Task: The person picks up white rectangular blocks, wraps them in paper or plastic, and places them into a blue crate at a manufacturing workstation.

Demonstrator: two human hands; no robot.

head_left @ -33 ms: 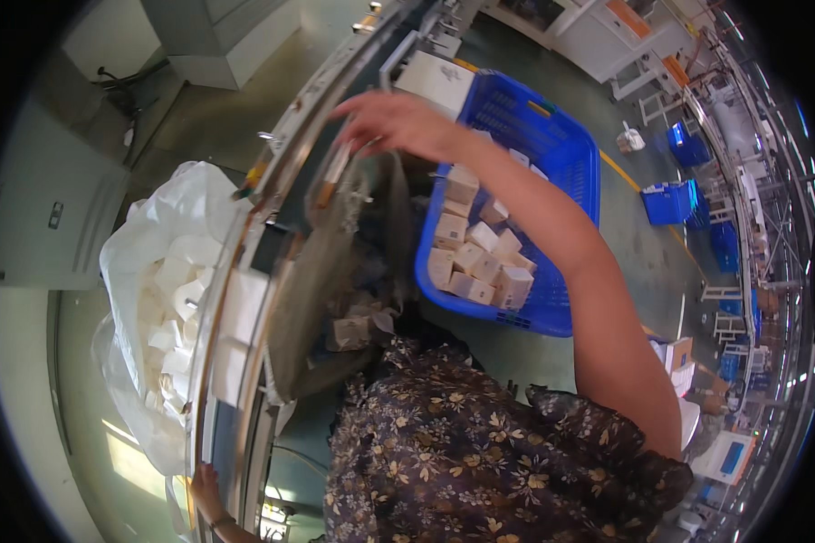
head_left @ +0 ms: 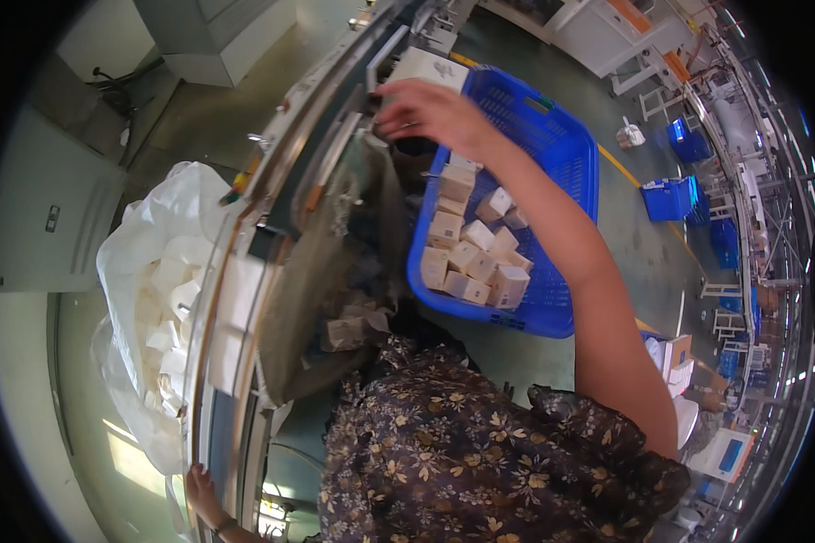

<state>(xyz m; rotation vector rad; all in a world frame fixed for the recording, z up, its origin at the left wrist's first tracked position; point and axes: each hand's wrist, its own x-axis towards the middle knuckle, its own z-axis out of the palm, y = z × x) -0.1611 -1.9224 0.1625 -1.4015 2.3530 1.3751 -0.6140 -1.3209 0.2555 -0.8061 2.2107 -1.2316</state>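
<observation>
My right hand [head_left: 435, 116] hovers over the far part of the conveyor, beside a white carton [head_left: 421, 71]. Its fingers are loosely bent and apart, with nothing seen in them. At the near end, my left hand [head_left: 202, 490] rests by the conveyor's outer rail, fingers extended and partly hidden. White boxes [head_left: 225, 362] lie on the conveyor belt [head_left: 219, 430] farther along from it. Below my right forearm, a blue plastic basket [head_left: 578, 172] holds several small whitish boxes [head_left: 475, 262].
A large white plastic bag [head_left: 122, 262] full of white pieces stands left of the conveyor. A greyish bag [head_left: 299, 335] with scraps hangs on my side of it. Blue crates [head_left: 668, 201] stand on the floor at right, and a grey cabinet [head_left: 54, 208] at left.
My right hand has shifted right along the conveyor's far part, toward the white carton and basket. My left hand stays at the rail nearly unmoved.
</observation>
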